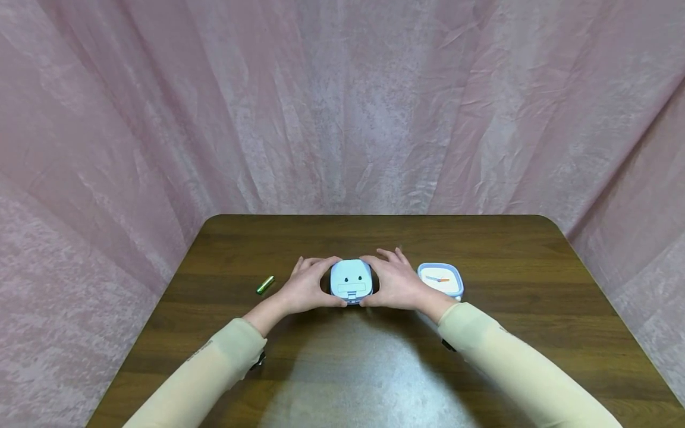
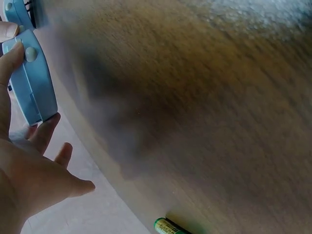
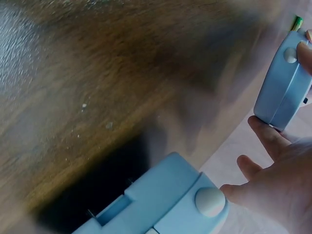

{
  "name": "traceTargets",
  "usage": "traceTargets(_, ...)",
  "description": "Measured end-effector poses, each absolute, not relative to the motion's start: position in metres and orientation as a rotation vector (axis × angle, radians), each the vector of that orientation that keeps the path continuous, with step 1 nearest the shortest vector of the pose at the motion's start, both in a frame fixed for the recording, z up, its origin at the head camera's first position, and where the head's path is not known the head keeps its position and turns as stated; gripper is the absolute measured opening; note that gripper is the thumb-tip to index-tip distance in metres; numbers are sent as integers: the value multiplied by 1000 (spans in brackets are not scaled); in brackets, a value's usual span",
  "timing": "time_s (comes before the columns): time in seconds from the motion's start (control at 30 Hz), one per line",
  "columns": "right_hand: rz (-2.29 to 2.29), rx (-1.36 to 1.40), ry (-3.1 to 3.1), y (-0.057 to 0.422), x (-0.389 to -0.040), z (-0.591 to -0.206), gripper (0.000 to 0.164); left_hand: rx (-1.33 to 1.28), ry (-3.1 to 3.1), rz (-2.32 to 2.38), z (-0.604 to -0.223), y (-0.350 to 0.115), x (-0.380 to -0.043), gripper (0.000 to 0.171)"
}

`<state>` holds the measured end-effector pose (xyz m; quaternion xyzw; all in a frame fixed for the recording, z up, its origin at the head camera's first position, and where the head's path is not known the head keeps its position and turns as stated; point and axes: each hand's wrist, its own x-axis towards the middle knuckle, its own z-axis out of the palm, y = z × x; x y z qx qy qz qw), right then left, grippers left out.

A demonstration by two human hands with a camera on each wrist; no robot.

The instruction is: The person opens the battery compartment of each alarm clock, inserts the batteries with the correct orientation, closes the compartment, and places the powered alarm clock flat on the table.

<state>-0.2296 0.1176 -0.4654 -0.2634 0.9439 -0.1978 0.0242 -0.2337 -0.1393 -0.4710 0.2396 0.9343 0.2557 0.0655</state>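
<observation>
A light blue square alarm clock [image 1: 351, 277] is held between both hands at the middle of the table, its back with two dark knobs and a battery cover facing up. The left hand [image 1: 307, 288] grips its left side, thumb at the near edge and a finger at the far edge. On the opposite side the right hand [image 1: 395, 282] grips it the same way, other fingers spread. The left wrist view shows the clock's edge [image 2: 36, 87] and a pale round foot beside the thumb. Behind the right hand, a second blue clock [image 1: 440, 279] lies face up.
A green battery [image 1: 265, 285] lies on the wooden table [image 1: 514, 261] to the left of the left hand. Pink curtains [image 1: 374, 107] hang behind the table and along both sides. Light reflects off the tabletop between the forearms.
</observation>
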Motion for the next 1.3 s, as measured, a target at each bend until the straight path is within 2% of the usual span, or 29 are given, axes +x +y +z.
traceTargets(1.3, -602, -703, 2856, 117, -230, -481, 100, 671, 2771, 718, -484, -135, -238, 101)
